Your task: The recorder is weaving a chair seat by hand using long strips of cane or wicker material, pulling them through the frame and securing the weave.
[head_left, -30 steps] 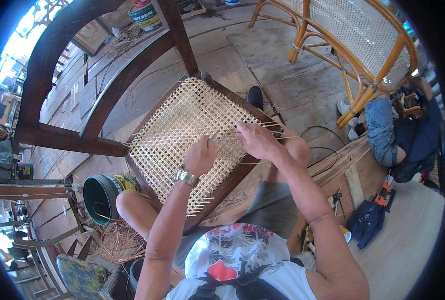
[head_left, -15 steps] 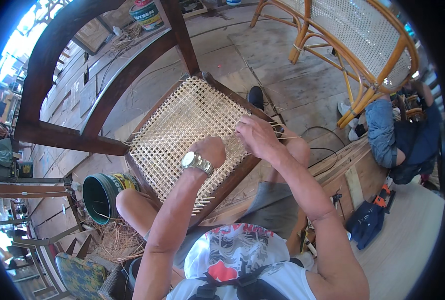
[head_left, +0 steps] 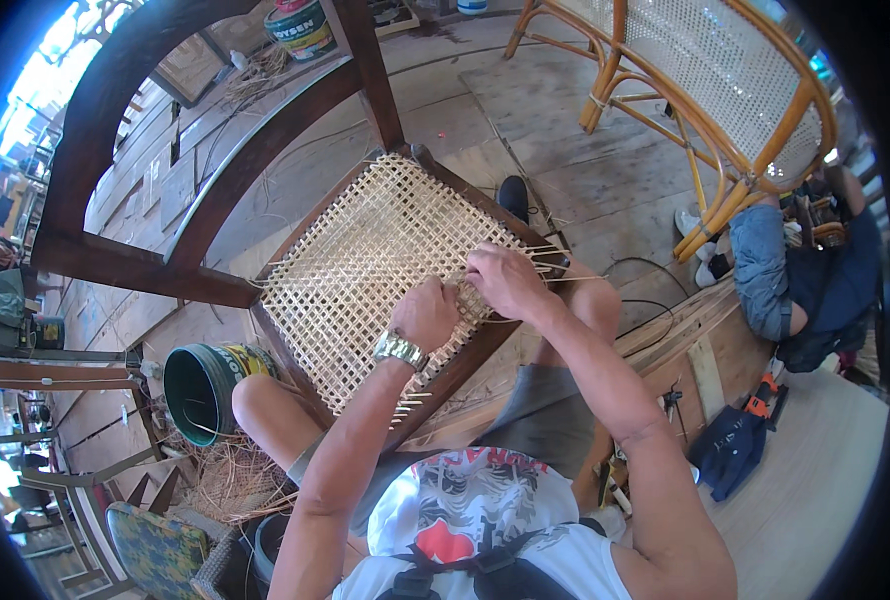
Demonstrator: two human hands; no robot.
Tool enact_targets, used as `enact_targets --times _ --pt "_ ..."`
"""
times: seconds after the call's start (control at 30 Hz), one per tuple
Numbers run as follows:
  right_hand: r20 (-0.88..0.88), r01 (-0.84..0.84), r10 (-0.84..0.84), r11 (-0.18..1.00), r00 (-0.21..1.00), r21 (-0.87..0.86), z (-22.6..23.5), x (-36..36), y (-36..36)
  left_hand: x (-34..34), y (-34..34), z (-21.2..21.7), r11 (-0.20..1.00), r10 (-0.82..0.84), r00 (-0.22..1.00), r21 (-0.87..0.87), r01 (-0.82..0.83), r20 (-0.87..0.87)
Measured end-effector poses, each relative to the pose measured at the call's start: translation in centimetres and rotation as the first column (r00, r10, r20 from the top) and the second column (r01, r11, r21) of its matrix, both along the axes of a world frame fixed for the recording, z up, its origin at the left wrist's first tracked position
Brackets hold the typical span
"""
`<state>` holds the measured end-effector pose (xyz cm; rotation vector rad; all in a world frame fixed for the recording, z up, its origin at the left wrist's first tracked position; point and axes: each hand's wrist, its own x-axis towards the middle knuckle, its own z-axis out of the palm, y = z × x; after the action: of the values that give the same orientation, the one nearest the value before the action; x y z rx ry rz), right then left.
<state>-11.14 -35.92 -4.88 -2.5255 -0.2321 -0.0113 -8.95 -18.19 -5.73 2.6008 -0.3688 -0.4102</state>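
Note:
A dark wooden chair [head_left: 225, 285] stands before me, its seat of pale woven cane [head_left: 350, 245] turned up toward me. My left hand [head_left: 427, 318], with a metal watch on its wrist, rests on the weave near the front edge, fingers curled and their tips mostly hidden. Just right of it, my right hand [head_left: 507, 284] pinches at the weave, seemingly on a thin cane strand. Loose strand ends [head_left: 550, 262] stick out beyond the right hand at the seat's right corner. More short ends [head_left: 405, 402] jut over the front rail.
A green bucket [head_left: 193, 395] stands left of my knee, beside a heap of cane scraps [head_left: 240, 480]. A rattan bench with a cane back [head_left: 710, 80] is at the far right. Another person [head_left: 765, 265] sits below it. A paint tub [head_left: 300, 32] stands behind the chair.
My left hand has slid slightly right and turned, closer to the right hand. My right hand has moved slightly down and left across the weave.

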Motion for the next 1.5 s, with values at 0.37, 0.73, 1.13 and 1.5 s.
enact_targets --times 0.37,0.73,1.13,1.5 --pt "-0.289 0.096 0.279 0.545 0.916 0.833 -0.7 1.2 2.4 1.3 6.0 9.9 0.992 -0.047 0.999 -0.114 0.049 0.017" --pt "-0.016 0.058 -0.056 0.970 0.998 0.237 -1.2 2.1 0.3 1.9 3.7 3.0 0.978 -0.161 0.982 0.120 0.172 -0.099" --pt "0.069 0.079 -0.090 0.985 0.994 0.153 -0.7 2.2 -0.2 3.0 0.1 3.3 0.882 -0.316 0.949 0.365 0.299 -0.013" --pt "0.037 0.062 -0.073 0.969 0.997 0.240 -0.4 2.0 -0.6 0.2 2.7 3.3 0.962 -0.147 0.987 0.242 0.126 0.071"
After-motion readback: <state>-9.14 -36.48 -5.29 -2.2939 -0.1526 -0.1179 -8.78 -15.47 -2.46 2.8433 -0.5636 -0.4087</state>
